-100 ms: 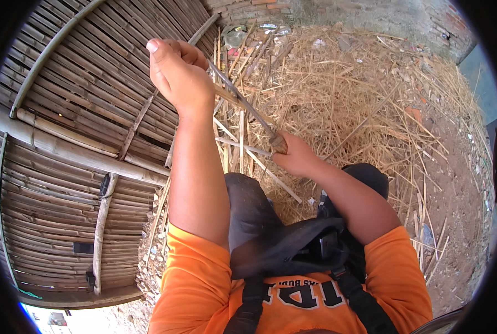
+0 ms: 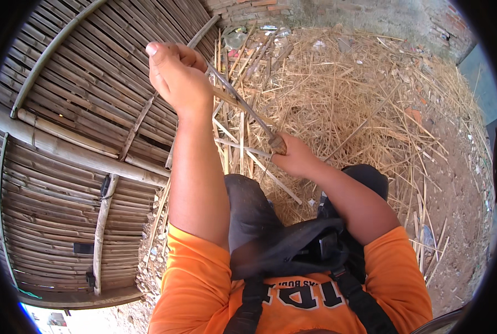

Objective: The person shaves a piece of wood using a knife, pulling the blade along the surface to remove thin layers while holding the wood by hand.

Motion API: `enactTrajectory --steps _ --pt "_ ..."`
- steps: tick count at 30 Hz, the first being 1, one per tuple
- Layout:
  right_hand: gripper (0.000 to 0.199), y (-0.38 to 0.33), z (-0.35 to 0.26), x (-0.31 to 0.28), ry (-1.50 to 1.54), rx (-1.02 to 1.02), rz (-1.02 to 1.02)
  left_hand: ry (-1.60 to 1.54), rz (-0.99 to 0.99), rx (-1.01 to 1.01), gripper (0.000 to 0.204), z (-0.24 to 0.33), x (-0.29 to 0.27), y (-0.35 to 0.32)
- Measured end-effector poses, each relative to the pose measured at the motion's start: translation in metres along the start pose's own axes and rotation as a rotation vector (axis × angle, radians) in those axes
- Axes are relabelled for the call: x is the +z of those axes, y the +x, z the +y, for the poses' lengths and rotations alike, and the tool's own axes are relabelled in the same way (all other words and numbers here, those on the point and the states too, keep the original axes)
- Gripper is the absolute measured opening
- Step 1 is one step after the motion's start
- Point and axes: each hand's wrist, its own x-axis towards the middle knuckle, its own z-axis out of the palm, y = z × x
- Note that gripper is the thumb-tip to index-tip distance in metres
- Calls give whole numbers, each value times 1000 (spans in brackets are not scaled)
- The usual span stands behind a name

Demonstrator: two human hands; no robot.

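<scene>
My left hand [image 2: 177, 75] is raised at the upper left, its fingers curled in and the thumb on top. From behind its wrist a pale bamboo strip [image 2: 226, 96] slants down to the right; the grip itself is hidden by the hand. At the middle, my right hand [image 2: 297, 157] is wrapped round the wooden handle of a long, narrow-bladed knife [image 2: 247, 107]. The blade crosses over the strip up and to the left. Its far end passes behind the fingers of my left hand, so the tip is hidden.
Straw and loose bamboo strips [image 2: 337, 94] cover the ground ahead. A bamboo slat panel [image 2: 65, 145] with thicker poles fills the left side. A brick wall [image 2: 343, 14] stands at the back. Bare soil [image 2: 454, 189] lies at the right.
My left hand has dropped very slightly. The knife's blade has shifted a little to the left, with my right hand almost in the same spot.
</scene>
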Motion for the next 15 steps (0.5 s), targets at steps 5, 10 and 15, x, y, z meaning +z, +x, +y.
enactTrajectory --steps 5,10,15 --pt "45 -7 -35 -17 -45 61 -80 -37 42 -75 43 10 -8 0" --pt "42 -4 -24 -12 -69 51 -68 -63 34 -67 42 10 -3 -3" --pt "44 -6 -23 -14 -75 17 -14 -94 -2 -82 42 6 -12 2"
